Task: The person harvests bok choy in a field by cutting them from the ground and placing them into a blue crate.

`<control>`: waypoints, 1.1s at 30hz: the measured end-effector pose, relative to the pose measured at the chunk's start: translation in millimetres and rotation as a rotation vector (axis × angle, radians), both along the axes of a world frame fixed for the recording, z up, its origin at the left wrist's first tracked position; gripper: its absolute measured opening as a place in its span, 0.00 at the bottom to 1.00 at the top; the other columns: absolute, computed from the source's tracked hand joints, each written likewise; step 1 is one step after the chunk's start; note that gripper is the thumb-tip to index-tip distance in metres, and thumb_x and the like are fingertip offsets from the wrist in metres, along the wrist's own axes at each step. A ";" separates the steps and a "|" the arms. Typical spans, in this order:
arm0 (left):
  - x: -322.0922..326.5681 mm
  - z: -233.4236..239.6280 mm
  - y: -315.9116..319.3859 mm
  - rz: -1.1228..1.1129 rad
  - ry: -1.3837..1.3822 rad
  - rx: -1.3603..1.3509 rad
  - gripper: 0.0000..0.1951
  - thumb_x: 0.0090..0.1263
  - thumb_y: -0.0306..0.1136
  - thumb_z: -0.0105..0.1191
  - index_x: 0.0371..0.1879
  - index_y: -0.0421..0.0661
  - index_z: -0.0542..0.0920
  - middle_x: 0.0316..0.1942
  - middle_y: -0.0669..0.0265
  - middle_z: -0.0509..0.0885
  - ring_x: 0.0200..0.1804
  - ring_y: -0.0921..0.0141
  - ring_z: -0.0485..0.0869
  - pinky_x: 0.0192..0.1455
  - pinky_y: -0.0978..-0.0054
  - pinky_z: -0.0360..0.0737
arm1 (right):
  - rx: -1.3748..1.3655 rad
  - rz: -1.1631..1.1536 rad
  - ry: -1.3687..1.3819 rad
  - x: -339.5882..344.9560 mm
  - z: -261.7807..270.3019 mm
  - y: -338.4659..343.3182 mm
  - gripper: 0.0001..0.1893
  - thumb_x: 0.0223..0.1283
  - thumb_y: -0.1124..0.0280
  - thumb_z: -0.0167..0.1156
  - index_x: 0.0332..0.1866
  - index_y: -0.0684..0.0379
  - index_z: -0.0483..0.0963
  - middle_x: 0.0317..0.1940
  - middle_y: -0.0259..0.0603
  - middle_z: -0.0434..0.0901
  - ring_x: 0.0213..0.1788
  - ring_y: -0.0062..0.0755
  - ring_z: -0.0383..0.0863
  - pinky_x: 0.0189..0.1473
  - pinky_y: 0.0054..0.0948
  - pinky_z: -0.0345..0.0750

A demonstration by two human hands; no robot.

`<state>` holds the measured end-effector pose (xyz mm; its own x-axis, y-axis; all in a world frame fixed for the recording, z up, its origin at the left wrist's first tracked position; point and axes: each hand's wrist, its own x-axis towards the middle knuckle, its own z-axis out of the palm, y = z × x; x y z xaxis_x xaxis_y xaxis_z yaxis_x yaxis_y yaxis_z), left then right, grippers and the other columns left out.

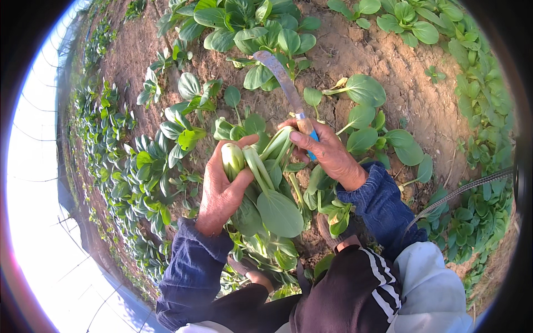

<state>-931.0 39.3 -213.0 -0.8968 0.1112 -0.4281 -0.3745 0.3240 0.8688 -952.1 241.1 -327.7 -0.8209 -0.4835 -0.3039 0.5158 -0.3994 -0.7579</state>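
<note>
My left hand (227, 183) is closed around the pale base of a cut bok choy (233, 160), whose leaves hang down towards my body. In my right hand (327, 150) is a curved sickle knife (284, 79) with a wooden handle partly covered in blue; its stained blade points up and away from me. Between thumb and fingers the same hand also pinches pale green leaf stalks (278, 143), beside the bok choy base. A broad leaf (280, 213) hangs below the stalks. Some right-hand fingers are hidden behind the handle and stalks.
Leafy bok choy plants (245, 25) grow in brown soil (399, 75) ahead, with dense rows at left (154, 166) and right. More greens lie between my feet. A braided cord (458, 191) runs in from the right. Translucent greenhouse sheeting (37, 166) borders the far left.
</note>
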 end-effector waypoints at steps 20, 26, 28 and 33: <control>-5.6 -15.4 -10.8 -0.032 -0.157 0.006 0.16 0.61 0.25 0.62 0.46 0.41 0.74 0.44 0.64 0.82 0.46 0.74 0.80 0.52 0.74 0.77 | 0.265 0.061 0.266 -17.2 28.6 -33.9 0.13 0.62 0.64 0.68 0.39 0.61 0.75 0.24 0.29 0.73 0.27 0.16 0.69 0.29 0.25 0.70; 7.6 -10.3 -21.4 0.278 -0.283 0.413 0.20 0.59 0.24 0.59 0.50 0.42 0.70 0.41 0.63 0.81 0.45 0.69 0.82 0.54 0.71 0.80 | 0.308 0.062 0.450 -12.9 29.0 -45.3 0.15 0.57 0.65 0.69 0.42 0.63 0.76 0.26 0.45 0.78 0.28 0.41 0.81 0.33 0.38 0.75; 12.3 -18.3 -30.9 0.295 -0.308 0.468 0.22 0.57 0.26 0.61 0.51 0.42 0.70 0.45 0.62 0.80 0.48 0.68 0.82 0.56 0.70 0.79 | 0.400 0.069 0.549 -13.3 31.4 -44.1 0.15 0.54 0.65 0.69 0.42 0.62 0.77 0.30 0.52 0.80 0.31 0.57 0.80 0.34 0.43 0.75; 13.2 -22.8 -44.4 0.281 -0.287 0.500 0.33 0.55 0.27 0.64 0.62 0.38 0.66 0.53 0.57 0.78 0.54 0.63 0.81 0.61 0.66 0.78 | 0.401 0.030 0.705 -17.9 39.8 -52.5 0.12 0.54 0.66 0.68 0.37 0.62 0.76 0.25 0.51 0.78 0.29 0.56 0.79 0.31 0.41 0.75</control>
<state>-917.8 -5.0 -235.7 -0.7783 0.1365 -0.6129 -0.6263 -0.2386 0.7422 -970.0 188.6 -287.8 -0.8723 -0.4727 0.1251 -0.1302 -0.0220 -0.9912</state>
